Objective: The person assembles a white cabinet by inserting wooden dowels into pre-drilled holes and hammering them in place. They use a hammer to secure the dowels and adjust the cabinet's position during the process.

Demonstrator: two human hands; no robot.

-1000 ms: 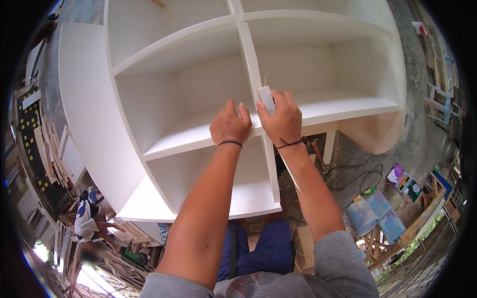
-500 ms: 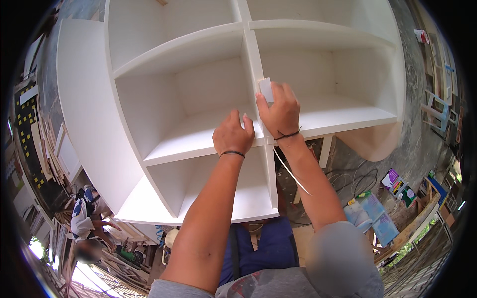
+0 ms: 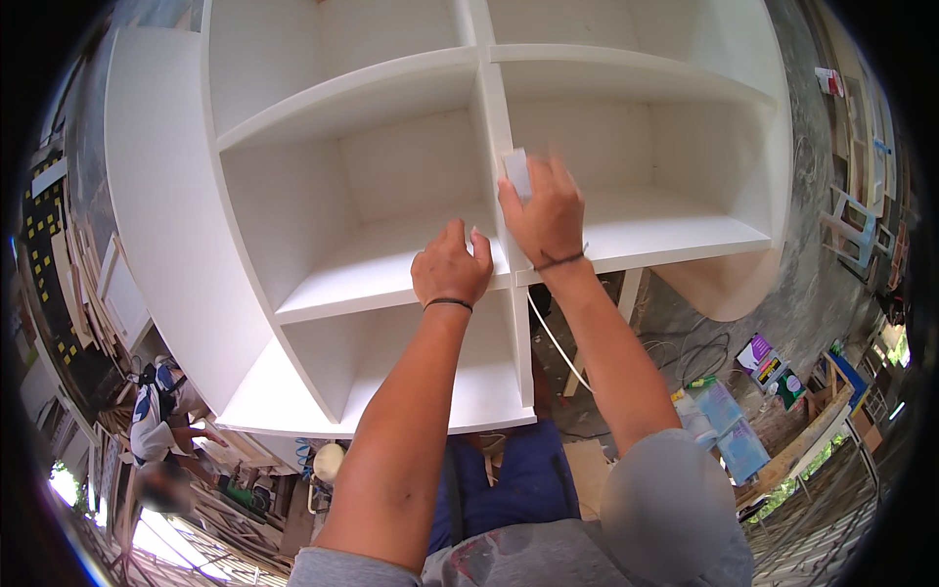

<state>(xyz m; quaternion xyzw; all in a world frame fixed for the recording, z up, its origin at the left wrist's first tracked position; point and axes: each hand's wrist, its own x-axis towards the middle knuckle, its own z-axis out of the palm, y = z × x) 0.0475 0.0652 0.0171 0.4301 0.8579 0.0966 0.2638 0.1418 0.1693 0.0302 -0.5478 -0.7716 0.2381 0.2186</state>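
Note:
A small white block [image 3: 518, 174] is gripped between the thumb and fingers of my right hand [image 3: 546, 213]. It lies against the front edge of the upright divider [image 3: 497, 117] in a white shelf cabinet [image 3: 386, 166]. My fingertips there are smeared by motion. To the left, my left hand [image 3: 453, 264] is over the front of a shelf, near the divider, with curled fingers and the thumb up. What is under those fingers, if anything, is hidden. From the divider below my right wrist, a thin white strip [image 3: 556, 338] hangs loose and passes behind my forearm.
A long white panel [image 3: 161, 215] flanks the cabinet on the left. Another person [image 3: 156, 421] is at lower left among wood pieces. At right, coiled cable [image 3: 709, 357], blue packages [image 3: 743, 450] and a purple box [image 3: 758, 357] lie on the floor. A light blue frame [image 3: 851, 225] is farther right.
My right hand and the block have shifted very slightly up and left in the picture, and the fingers are now blurred. The whole view has shifted slightly; the left hand keeps its pose.

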